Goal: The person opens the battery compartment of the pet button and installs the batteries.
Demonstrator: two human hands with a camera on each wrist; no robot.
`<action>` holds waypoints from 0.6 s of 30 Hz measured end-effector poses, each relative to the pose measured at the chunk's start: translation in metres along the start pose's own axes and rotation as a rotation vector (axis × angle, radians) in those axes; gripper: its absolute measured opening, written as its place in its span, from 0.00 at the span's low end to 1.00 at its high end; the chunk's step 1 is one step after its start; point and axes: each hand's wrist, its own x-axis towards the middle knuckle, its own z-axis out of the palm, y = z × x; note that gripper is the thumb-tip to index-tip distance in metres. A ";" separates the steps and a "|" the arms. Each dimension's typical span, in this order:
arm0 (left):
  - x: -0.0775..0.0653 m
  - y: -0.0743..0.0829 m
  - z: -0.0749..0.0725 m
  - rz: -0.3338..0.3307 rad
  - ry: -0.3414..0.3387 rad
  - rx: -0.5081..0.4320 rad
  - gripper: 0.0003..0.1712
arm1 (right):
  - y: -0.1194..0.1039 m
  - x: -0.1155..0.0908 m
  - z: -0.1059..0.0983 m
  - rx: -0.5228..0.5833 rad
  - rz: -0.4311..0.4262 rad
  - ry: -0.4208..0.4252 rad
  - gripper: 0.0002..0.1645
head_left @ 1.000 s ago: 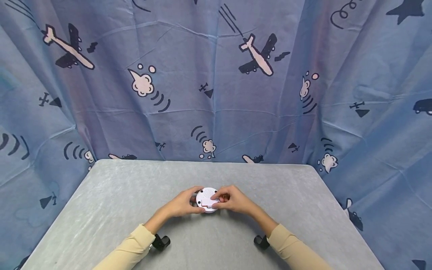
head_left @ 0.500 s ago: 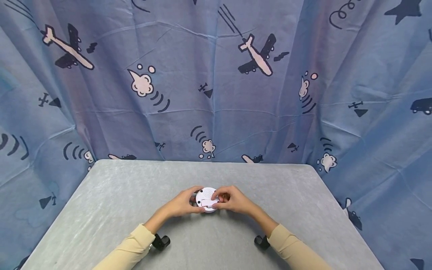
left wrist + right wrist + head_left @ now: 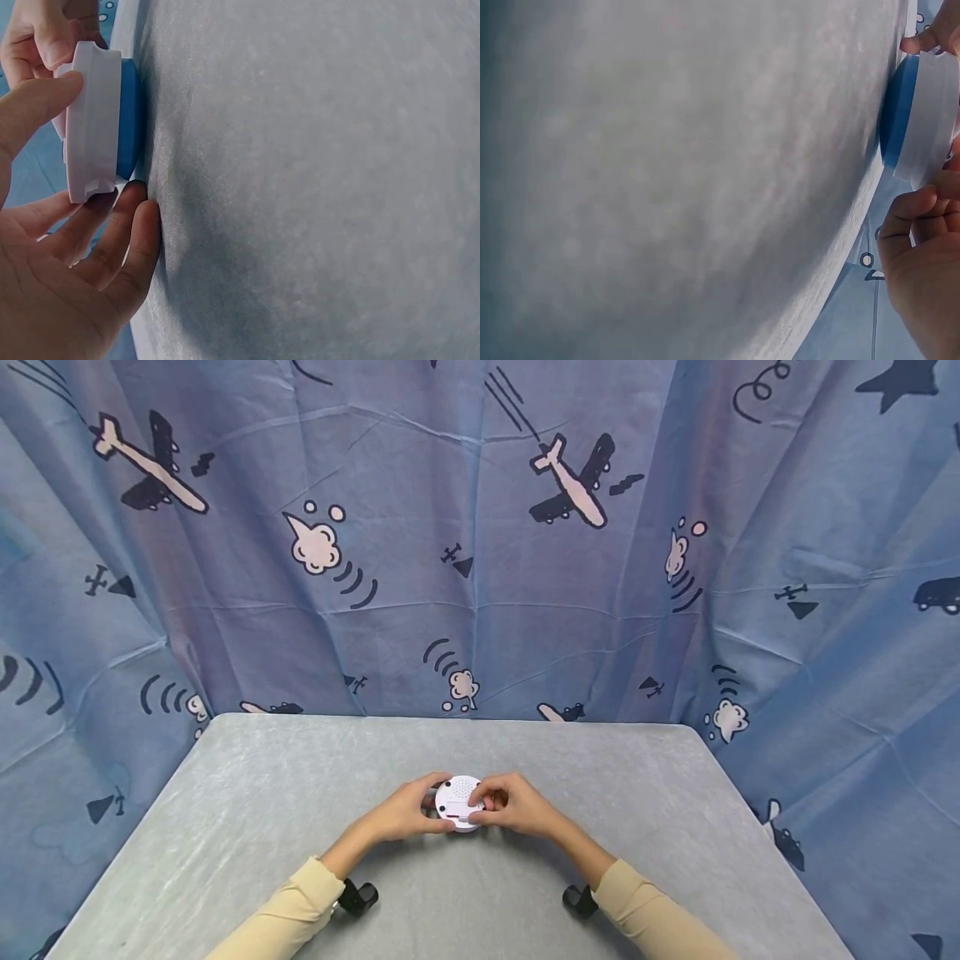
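A round white device with a grid of small holes and dark round feet lies face down at the middle of the table. Its underside is a blue part, seen in both wrist views. My left hand grips the device's left rim between thumb and fingers. From the right, my right hand pinches a small white cover over a rectangular recess in the device's upper face. A thin reddish strip shows along the cover's lower edge. My right fingers hide the device's right side.
The grey table spreads around both hands. A blue patterned curtain hangs behind the table and along its sides. Black wrist cameras sit at both wrists, below the yellow sleeves.
The cover shifts slightly over the recess: the red seen there a second ago disappears, then shows again as a thin strip. Both hands otherwise stay almost in place.
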 end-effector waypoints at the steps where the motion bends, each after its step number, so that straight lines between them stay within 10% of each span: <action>1: 0.000 0.000 0.000 -0.001 0.001 0.004 0.43 | 0.000 0.000 0.000 0.001 0.001 0.001 0.08; 18: 0.000 -0.002 -0.001 -0.013 0.000 0.021 0.42 | 0.002 0.002 0.001 -0.045 0.091 0.059 0.30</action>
